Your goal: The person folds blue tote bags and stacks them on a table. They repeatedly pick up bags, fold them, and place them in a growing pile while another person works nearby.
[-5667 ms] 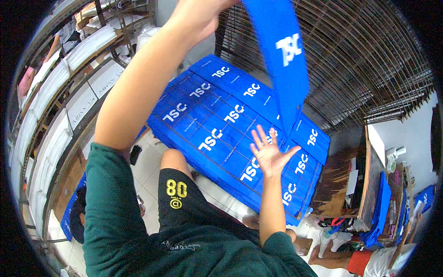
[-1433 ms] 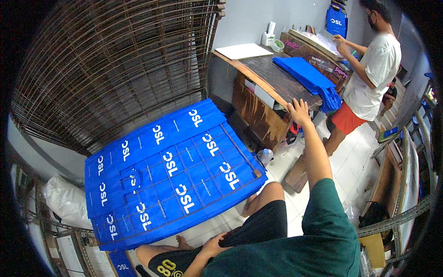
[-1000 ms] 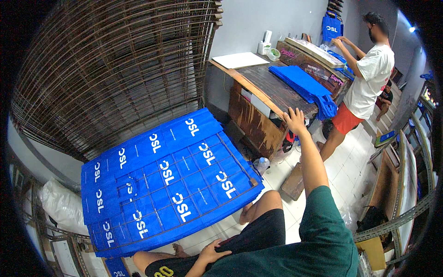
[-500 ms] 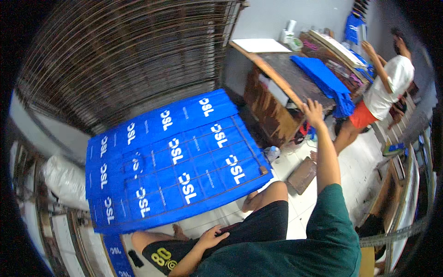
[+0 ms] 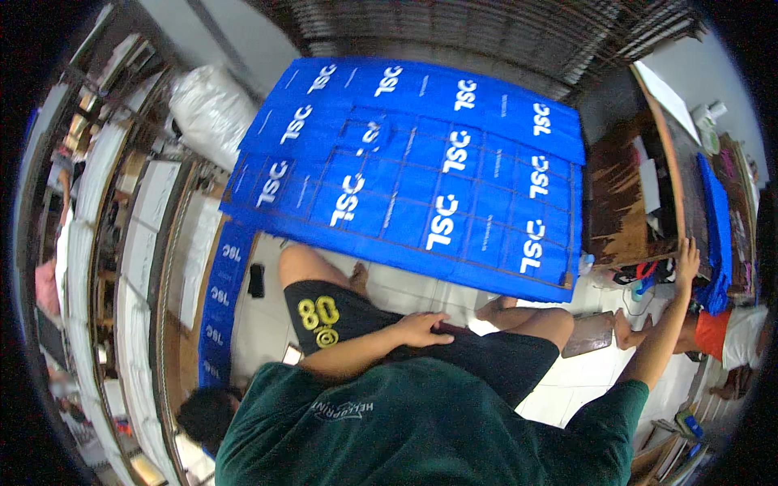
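Observation:
My left hand lies on the lap of my black shorts, its fingers loosely stretched and nothing seen in them. Out to the right, my right hand rests at the near corner of a worn wooden table, fingers extended along its edge. In front of me a large blue printed fabric sheet with white lettering covers a low work surface. Several dark thin lines form a grid over its near part. Neither hand touches this fabric.
Blue folded fabric hangs over the wooden table. A person in orange shorts is at the right. A brown block sits on the tiled floor. A plastic-wrapped bundle, a blue strip and long racks line the left.
My view has swung left, so the blue sheet and wooden table appear farther right. The left-hand racks show more. Both hands keep their places on the lap and at the table corner.

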Tool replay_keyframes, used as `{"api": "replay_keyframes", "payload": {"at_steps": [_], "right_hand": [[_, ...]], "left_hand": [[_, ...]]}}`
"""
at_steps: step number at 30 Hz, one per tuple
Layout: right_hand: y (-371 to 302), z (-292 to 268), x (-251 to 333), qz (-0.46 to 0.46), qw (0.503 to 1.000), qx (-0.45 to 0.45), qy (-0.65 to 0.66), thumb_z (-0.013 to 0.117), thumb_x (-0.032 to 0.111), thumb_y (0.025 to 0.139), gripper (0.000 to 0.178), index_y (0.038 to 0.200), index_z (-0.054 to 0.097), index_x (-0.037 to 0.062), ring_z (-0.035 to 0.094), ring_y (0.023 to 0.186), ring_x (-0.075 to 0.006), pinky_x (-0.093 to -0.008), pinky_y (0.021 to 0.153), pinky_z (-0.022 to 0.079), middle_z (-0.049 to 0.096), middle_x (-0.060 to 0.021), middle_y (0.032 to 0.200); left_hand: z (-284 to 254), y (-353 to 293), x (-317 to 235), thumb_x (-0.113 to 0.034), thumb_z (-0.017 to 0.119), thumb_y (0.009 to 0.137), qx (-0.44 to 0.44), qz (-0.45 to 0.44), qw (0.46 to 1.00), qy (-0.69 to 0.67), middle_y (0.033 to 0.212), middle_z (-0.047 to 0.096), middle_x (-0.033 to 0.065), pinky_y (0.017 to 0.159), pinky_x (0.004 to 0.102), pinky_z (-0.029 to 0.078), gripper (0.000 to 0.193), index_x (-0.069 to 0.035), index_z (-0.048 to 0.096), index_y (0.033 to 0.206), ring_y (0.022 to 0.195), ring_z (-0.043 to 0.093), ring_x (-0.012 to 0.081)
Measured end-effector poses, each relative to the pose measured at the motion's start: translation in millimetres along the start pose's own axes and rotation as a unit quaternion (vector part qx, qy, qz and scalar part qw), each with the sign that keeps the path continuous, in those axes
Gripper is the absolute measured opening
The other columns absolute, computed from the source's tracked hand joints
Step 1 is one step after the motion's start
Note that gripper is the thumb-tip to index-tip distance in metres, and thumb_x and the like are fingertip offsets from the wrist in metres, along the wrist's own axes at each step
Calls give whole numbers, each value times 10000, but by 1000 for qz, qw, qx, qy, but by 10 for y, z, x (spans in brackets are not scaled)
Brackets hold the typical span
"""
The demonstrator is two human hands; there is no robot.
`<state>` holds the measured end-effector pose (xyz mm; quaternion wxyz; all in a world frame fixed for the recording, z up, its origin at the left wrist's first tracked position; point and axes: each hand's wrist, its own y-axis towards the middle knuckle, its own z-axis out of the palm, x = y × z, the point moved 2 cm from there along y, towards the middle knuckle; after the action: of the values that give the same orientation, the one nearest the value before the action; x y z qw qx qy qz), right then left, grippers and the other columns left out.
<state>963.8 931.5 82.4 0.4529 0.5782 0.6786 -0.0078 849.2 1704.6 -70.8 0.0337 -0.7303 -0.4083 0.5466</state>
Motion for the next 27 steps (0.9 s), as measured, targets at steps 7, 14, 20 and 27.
{"api": "replay_keyframes", "payload": {"at_steps": [7,14,20,27], "right_hand": [[-176,169,-88,20,996,84,-23,529,163,801,549,1318,347,137,482,1073,-389,-445,893,407,406,-123,1320],[-116,226,120,65,995,76,20,397,70,853,464,1314,361,107,461,1126,-337,-414,952,362,400,-148,1320],[-130,-19,-155,-36,999,-8,-40,478,130,842,455,1284,392,66,477,1120,-327,-444,905,392,474,-169,1246],[-98,-16,-85,23,997,65,-44,442,125,811,530,1331,340,136,452,1132,-342,-444,941,366,384,-138,1335]], "left_hand": [[-97,-76,-80,-614,539,738,-1,-20,1000,-25,1084,567,149,870,417,408,739,-130,402,1279,1026,530,328],[-95,-135,-149,-633,526,735,-5,-20,1000,-3,1109,561,141,827,419,430,748,-141,397,1283,950,564,324],[-63,3,-37,-620,531,741,1,11,1000,-5,1056,579,143,824,405,433,719,-149,413,1271,964,563,315],[-142,-113,-181,-592,541,744,12,-1,1000,-7,1089,562,158,851,409,416,700,-138,409,1260,984,548,329]]}}
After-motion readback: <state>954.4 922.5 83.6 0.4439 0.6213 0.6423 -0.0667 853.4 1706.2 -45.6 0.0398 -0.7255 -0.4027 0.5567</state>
